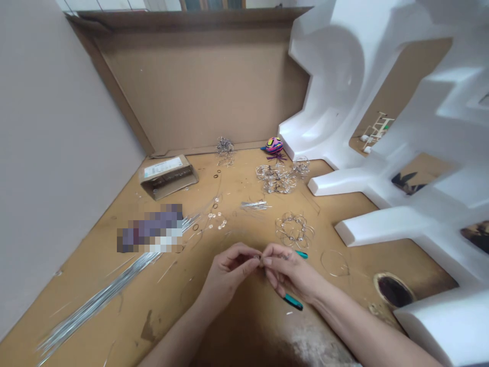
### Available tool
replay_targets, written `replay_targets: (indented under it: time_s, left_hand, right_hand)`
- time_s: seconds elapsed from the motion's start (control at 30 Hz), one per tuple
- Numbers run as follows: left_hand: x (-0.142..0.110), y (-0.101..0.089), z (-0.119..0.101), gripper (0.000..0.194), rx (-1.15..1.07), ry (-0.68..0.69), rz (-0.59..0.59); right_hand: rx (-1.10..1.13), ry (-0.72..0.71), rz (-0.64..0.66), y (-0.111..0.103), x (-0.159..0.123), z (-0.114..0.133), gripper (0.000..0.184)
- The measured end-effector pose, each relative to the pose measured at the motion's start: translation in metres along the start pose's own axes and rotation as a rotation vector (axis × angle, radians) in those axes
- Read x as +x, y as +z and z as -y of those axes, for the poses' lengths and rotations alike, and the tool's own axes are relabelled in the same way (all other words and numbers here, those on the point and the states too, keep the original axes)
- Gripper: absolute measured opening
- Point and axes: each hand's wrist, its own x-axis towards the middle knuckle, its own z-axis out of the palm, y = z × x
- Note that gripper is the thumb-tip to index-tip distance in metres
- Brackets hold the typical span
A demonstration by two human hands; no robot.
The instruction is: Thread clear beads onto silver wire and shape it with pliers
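Note:
My left hand [233, 267] is closed in a pinch, its thumb and forefinger meeting my right fingertips around something tiny and dark, mostly hidden. My right hand [286, 270] is closed too, with pliers [293, 302] in it; their teal handles stick out above and below the hand, and the jaws are hidden. Thin wire shows at the right fingers. Just beyond that hand lies a ring of bent wire loops with clear beads [295, 229]. A single thin wire loop [335, 263] rests to the right.
Long straight wires [110, 288] lie at left, near a blurred-out item [151, 229]. Clear beads [217, 220], short wires [255, 205], looped wire pieces [277, 178], an open small box [168, 176] and a colourful pincushion-like object [274, 146] sit farther back. A white moulded structure [382, 224] borders the right.

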Motion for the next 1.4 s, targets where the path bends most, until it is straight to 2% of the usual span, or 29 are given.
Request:
replay_targets:
  time_s: [0.07, 0.17, 0.23, 0.3, 0.43, 0.5, 0.8, 0.97, 1.07, 1.13, 1.23, 1.33, 1.4]
  left_hand:
    - [0.000, 0.005, 0.002, 0.016, -0.018, 0.007, -0.067]
    - [-0.002, 0.015, 0.007, 0.019, -0.030, -0.013, -0.193]
    - [-0.003, 0.020, 0.009, 0.016, -0.021, -0.020, -0.233]
    - [-0.004, 0.021, 0.010, 0.014, -0.032, -0.019, -0.198]
    - [-0.003, 0.015, 0.012, 0.017, -0.135, -0.031, -0.039]
    - [-0.002, 0.011, 0.014, 0.018, -0.161, -0.031, 0.004]
    - [-0.002, 0.009, 0.019, 0.013, -0.160, 0.002, -0.105]
    - [0.000, 0.006, 0.018, 0.016, 0.018, 0.078, -0.045]
    - [0.001, 0.004, 0.021, 0.020, -0.002, 0.057, -0.054]
    - [0.002, 0.003, 0.022, 0.014, -0.010, 0.056, -0.063]
    - [0.000, 0.003, 0.021, 0.006, 0.089, 0.156, -0.040]
    - [-0.002, 0.003, 0.016, 0.007, 0.200, 0.278, -0.042]
    - [-0.003, 0.004, 0.012, 0.009, 0.233, 0.305, -0.061]
  right_hand:
    - [-0.126, -0.086, -0.036, 0.003, -0.001, -0.003, 0.024]
    - [-0.383, -0.242, -0.165, 0.006, -0.003, -0.009, 0.023]
    - [-0.481, -0.292, -0.234, 0.006, -0.003, -0.010, 0.023]
    - [-0.406, -0.240, -0.215, 0.005, -0.003, -0.009, 0.023]
    - [0.001, -0.006, -0.067, 0.003, -0.002, -0.003, 0.023]
    - [0.099, 0.047, -0.008, 0.003, -0.001, -0.001, 0.023]
    - [0.020, -0.022, 0.028, -0.003, 0.000, -0.003, 0.022]
    - [0.053, -0.023, -0.005, -0.004, 0.004, -0.005, 0.029]
    - [0.087, 0.004, -0.012, -0.004, 0.007, -0.007, 0.030]
    - [0.098, 0.011, 0.001, -0.004, 0.008, -0.009, 0.031]
    - [0.088, 0.032, 0.007, -0.004, 0.009, -0.009, 0.032]
    - [0.049, 0.038, -0.010, -0.003, 0.007, -0.008, 0.031]
    - [0.013, 0.030, -0.022, -0.002, 0.007, -0.005, 0.027]
